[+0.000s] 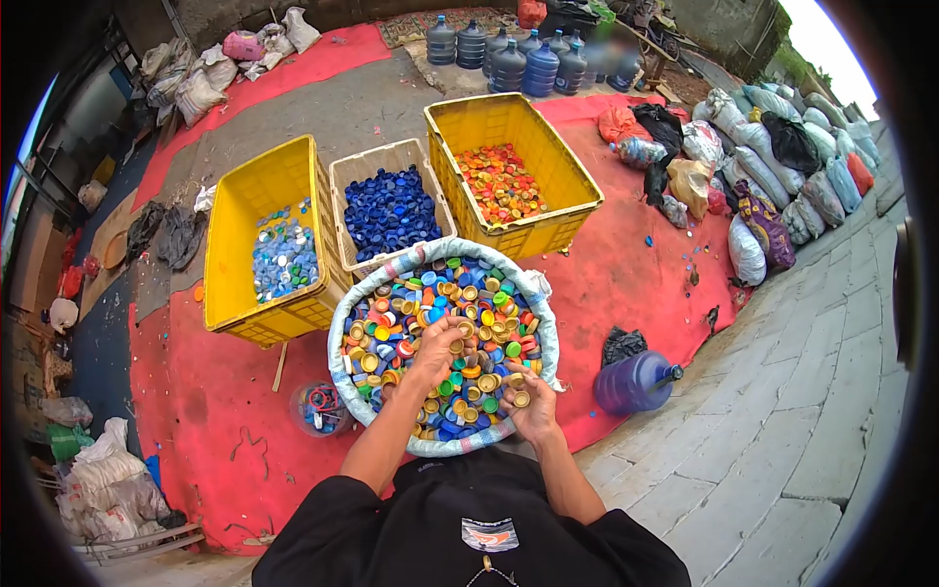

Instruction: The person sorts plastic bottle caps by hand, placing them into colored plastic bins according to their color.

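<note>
Bottle caps point(445, 333), mixed colours, fill the white woven sack point(544, 323) right under your fingers. No readable writing on caps or crates; the shirt point(489, 533) has a small logo patch, too small to read.

Surface: red mat point(626, 284) over concrete, w/ grey paving stones point(782, 430) off to the right of your hands. Outdoor yard.

Beyond your fingertips, three crates in a row: yellow crate point(240, 230) w/ light-blue caps, beige crate point(383, 161) w/ dark-blue caps, second yellow crate point(567, 176) w/ orange and red caps. Past those, a cluster of big blue water jugs point(509, 59). One purple jug point(636, 382) lies on its side just right of your right hand, outside the sack. Small clear tub point(318, 406) sits left of your left forearm. Stuffed sacks and bags point(782, 157) pile up far right.

Hands: your left hand point(440, 347) is palm down over the sack's centre, fingers curled into the caps; can't tell if they're clamped on any one cap. Your right hand point(533, 406) is near the sack's close rim, fingers bent around a few gold caps point(516, 391), loosely cupped. Both forearms angle in from the bottom, hands near each other but apart.
</note>
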The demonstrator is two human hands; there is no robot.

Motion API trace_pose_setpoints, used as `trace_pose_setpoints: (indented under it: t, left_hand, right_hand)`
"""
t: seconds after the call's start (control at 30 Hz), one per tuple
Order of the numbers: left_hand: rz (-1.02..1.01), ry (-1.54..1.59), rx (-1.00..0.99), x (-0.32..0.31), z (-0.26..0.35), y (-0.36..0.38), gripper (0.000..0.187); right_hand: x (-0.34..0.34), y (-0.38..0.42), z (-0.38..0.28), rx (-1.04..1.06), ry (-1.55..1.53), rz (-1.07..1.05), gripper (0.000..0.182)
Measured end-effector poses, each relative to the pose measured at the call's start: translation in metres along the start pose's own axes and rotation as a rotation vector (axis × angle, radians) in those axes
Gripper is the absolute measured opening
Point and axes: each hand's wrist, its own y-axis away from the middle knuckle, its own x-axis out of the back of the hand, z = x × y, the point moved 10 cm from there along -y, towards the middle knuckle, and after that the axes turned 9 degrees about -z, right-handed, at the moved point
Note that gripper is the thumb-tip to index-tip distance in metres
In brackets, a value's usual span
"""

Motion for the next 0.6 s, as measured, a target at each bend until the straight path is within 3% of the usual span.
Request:
trace_pose_setpoints:
  t: [0.2, 0.27, 0.4, 0.53, 0.6]
  left_hand:
    - [-0.176, 0.258, 0.062, -0.036, -0.031, -0.003, 0.026]
    - [-0.15, 0.382, 0.115, -0.049, -0.036, 0.0, 0.029]
    - [-0.096, 0.484, 0.121, -0.063, -0.042, -0.007, 0.031]
    - [-0.016, 0.554, 0.144, -0.057, -0.056, -0.038, 0.034]
    - [0.04, 0.586, 0.172, -0.063, -0.048, -0.066, 0.041]
  right_hand:
    - [0.023, -0.008, -0.017, 0.09, -0.065, 0.089, 0.044]
    - [0.029, -0.008, -0.026, 0.126, -0.089, 0.173, 0.046]
    - [0.026, -0.009, -0.049, 0.176, -0.211, 0.123, 0.048]
    - [0.034, -0.013, -0.076, 0.203, -0.257, 0.323, 0.046]
    - [0.068, -0.067, -0.094, 0.233, -0.262, 0.16, 0.036]
